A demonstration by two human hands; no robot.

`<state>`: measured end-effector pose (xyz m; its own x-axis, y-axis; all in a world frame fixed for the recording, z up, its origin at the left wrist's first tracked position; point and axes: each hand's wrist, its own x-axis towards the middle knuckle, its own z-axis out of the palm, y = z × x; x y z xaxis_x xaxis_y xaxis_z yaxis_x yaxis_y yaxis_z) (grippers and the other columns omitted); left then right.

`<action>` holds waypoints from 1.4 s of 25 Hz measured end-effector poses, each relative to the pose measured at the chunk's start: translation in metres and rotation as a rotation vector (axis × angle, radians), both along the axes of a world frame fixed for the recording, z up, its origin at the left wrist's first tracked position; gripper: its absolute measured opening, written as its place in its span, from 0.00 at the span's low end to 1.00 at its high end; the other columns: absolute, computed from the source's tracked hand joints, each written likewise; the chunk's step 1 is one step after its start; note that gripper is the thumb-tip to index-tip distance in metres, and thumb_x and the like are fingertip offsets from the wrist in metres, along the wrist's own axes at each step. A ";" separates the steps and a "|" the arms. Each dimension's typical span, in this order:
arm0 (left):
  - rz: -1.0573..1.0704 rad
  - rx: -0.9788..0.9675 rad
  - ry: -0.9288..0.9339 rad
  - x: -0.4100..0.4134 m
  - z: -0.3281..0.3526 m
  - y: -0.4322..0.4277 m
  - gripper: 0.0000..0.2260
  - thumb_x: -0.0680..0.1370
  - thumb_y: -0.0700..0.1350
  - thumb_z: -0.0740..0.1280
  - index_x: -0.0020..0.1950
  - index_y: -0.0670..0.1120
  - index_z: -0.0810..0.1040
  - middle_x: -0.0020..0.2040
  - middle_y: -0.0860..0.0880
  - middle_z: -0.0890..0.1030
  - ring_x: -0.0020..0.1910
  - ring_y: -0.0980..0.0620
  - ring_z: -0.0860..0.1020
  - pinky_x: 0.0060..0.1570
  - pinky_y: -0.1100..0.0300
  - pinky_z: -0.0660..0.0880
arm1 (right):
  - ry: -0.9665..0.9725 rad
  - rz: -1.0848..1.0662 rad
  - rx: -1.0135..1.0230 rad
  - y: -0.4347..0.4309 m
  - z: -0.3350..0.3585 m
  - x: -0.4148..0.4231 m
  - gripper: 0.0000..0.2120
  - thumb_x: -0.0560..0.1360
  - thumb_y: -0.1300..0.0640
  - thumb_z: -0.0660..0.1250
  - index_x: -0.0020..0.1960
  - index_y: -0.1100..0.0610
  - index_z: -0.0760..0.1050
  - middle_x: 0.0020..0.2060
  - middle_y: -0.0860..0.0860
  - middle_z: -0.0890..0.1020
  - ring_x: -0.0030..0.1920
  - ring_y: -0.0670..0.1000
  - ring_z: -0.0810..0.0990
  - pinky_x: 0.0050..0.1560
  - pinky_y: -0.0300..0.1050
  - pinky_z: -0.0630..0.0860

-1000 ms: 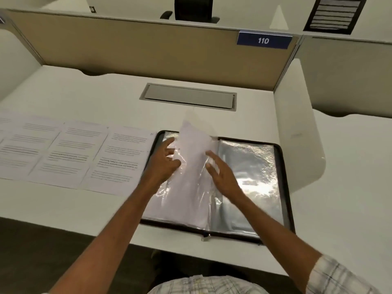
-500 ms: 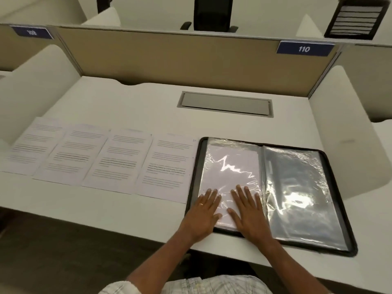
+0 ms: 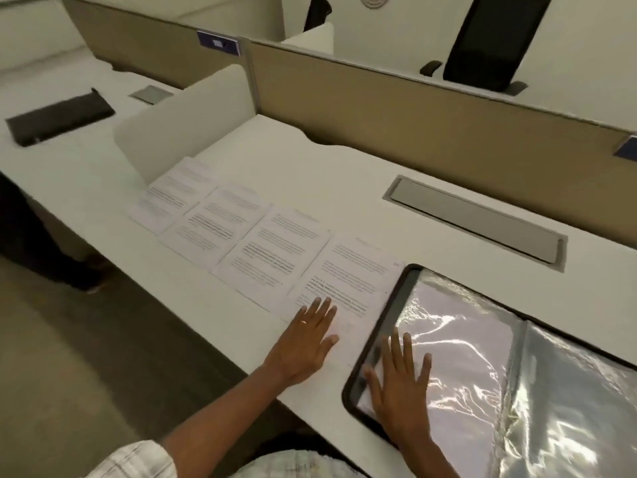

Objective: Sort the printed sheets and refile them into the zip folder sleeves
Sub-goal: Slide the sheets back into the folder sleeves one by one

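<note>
Four printed sheets (image 3: pixel 220 222) lie in a row on the white desk (image 3: pixel 310 167), left of the open zip folder (image 3: pixel 386 315). The left hand (image 3: pixel 303 346) rests flat, fingers spread and straight, on the near edge of the rightmost sheet (image 3: pixel 348 270), which lies just beside the folder's left rim. The right hand (image 3: pixel 400 384), likewise flat and spread wide, presses the folder's left sleeve (image 3: pixel 458 357), which contains a white sheet.

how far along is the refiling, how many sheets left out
Done: one sheet sits inside the left sleeve of the folder. In hand: the right hand presses flat on that sleeve; the left hand lies flat on the nearest loose sheet. Left: that sheet and three more sheets on the desk.
</note>
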<state>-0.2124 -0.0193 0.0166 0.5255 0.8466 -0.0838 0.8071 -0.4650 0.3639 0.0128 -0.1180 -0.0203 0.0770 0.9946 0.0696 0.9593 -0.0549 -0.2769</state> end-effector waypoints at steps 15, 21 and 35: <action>0.215 0.047 0.168 -0.296 0.010 0.211 0.36 0.81 0.66 0.35 0.85 0.49 0.43 0.84 0.51 0.39 0.83 0.51 0.37 0.80 0.52 0.36 | 0.009 0.150 -0.013 0.234 0.020 -0.301 0.35 0.84 0.34 0.41 0.83 0.53 0.52 0.83 0.53 0.48 0.83 0.57 0.46 0.79 0.68 0.51; 0.214 0.034 0.161 -0.382 0.016 0.273 0.33 0.84 0.62 0.43 0.85 0.48 0.46 0.85 0.50 0.43 0.83 0.50 0.40 0.80 0.53 0.36 | 0.043 0.174 -0.065 0.290 0.032 -0.382 0.35 0.84 0.35 0.37 0.83 0.54 0.54 0.83 0.55 0.50 0.82 0.59 0.48 0.79 0.65 0.56; 0.526 -0.097 -0.023 -0.509 -0.007 0.405 0.23 0.85 0.52 0.63 0.77 0.43 0.70 0.80 0.42 0.67 0.80 0.41 0.62 0.78 0.44 0.58 | 0.839 -0.144 -0.270 0.437 0.051 -0.494 0.25 0.81 0.58 0.69 0.76 0.59 0.67 0.66 0.57 0.76 0.60 0.55 0.79 0.63 0.48 0.74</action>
